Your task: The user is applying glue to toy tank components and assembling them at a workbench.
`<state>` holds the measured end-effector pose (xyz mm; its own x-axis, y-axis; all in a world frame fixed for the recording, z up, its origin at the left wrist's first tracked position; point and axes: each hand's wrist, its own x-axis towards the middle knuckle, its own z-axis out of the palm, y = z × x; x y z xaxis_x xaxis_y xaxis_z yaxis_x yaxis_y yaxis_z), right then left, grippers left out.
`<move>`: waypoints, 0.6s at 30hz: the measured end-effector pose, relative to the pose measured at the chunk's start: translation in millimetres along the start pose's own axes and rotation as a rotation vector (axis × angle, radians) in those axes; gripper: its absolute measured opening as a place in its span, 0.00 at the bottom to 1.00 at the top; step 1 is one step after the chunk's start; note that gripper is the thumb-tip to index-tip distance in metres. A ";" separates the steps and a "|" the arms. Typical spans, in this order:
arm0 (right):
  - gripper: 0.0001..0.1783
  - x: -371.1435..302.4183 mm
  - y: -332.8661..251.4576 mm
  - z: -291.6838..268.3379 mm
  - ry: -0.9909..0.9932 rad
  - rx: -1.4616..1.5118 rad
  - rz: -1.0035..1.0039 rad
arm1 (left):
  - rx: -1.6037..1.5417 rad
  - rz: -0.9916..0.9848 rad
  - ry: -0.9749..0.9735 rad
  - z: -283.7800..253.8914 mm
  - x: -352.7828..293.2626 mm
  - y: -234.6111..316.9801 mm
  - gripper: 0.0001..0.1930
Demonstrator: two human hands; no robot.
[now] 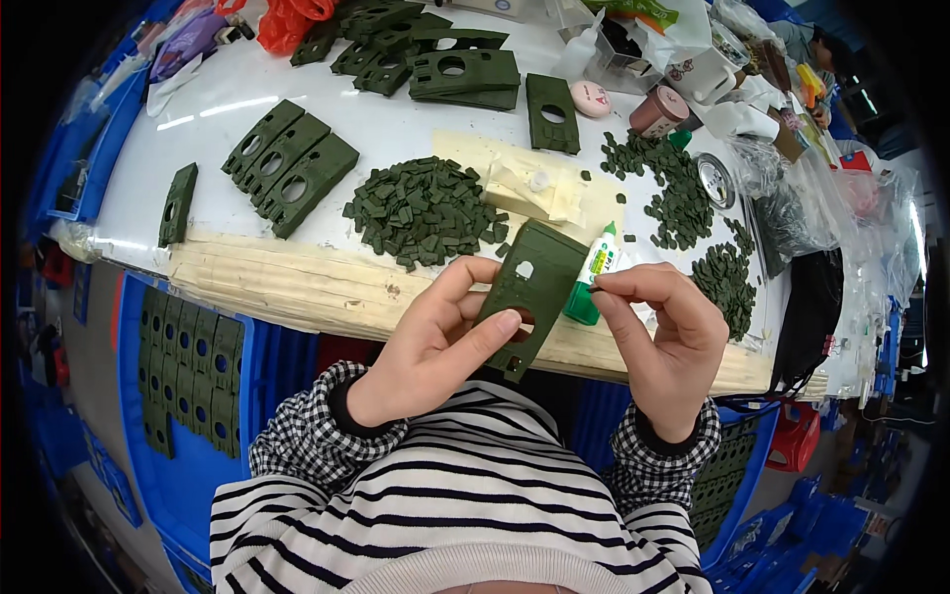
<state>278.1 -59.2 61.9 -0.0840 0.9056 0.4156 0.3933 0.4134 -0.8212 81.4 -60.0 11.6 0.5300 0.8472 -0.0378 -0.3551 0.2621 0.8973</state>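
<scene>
My left hand is closed round a dark green plastic model tank hull top, its thumb beside the large round hole. The part is tilted, with a smaller hole farther up. My right hand pinches thumb and forefinger together on a tiny dark piece, just right of the hull top. Behind that pinch, a white and green glue bottle is at the table edge. A heap of small green plastic pieces spreads beyond my left hand.
Three hull tops lie side by side at the left, with more stacked at the back. Loose small pieces cover the right side near a round tin. Below the table, a blue crate holds rows of hull tops.
</scene>
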 end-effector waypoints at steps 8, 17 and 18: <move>0.07 9.4 -4.6 -5.0 -0.183 -0.115 0.007 | 0.088 -0.060 -0.033 3.1 -4.4 4.9 0.16; 0.05 18.4 6.0 -4.7 -0.339 -0.033 0.068 | 0.108 -0.034 -0.016 5.4 -6.9 7.9 0.14; 0.05 19.1 5.0 -5.0 -0.349 -0.035 0.074 | 0.117 -0.035 -0.025 5.4 -6.8 8.4 0.14</move>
<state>283.1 -40.3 67.7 -0.3593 0.9132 0.1921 0.4403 0.3474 -0.8279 79.0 -66.0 21.8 0.5600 0.8263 -0.0606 -0.2444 0.2347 0.9408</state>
